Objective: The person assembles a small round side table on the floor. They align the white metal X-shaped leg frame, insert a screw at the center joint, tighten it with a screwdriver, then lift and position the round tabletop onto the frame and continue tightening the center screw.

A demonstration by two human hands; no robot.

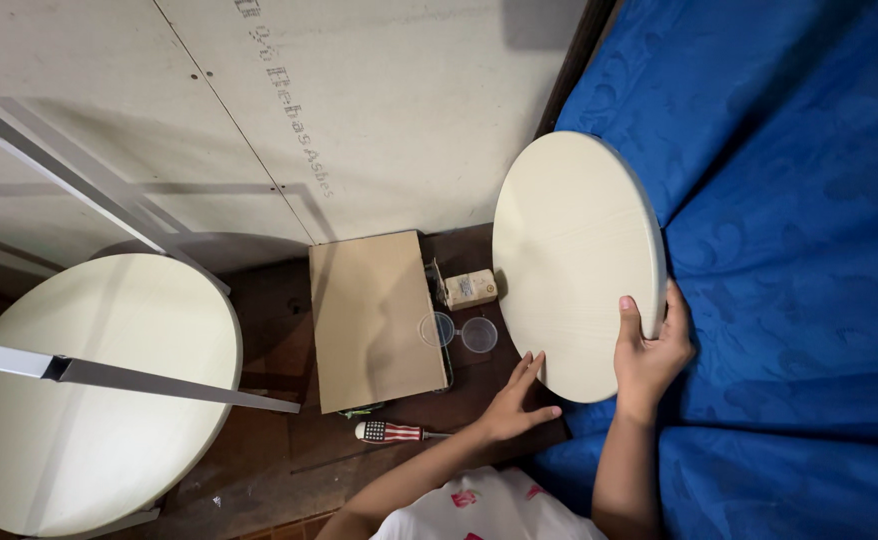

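We see the right hand (pixel 649 355) gripping the lower right rim of a round cream panel (pixel 574 260) — thumb on its face, fingers (pixel 675 312) curled behind. The panel stands tilted against the blue bedspread (pixel 799 250), its lower edge near the floor (pixel 279 450). The left hand (pixel 514 405) is open, fingertips touching the panel's bottom edge. Beside it on the floor lie a screwdriver (pixel 391 432) with a striped handle, a cardboard box (pixel 377 320), a clear lidded cup (pixel 459 332) and a small carton (pixel 470 289) — a second round top (pixel 89 380) with metal legs (pixel 109 372) lies at the left.
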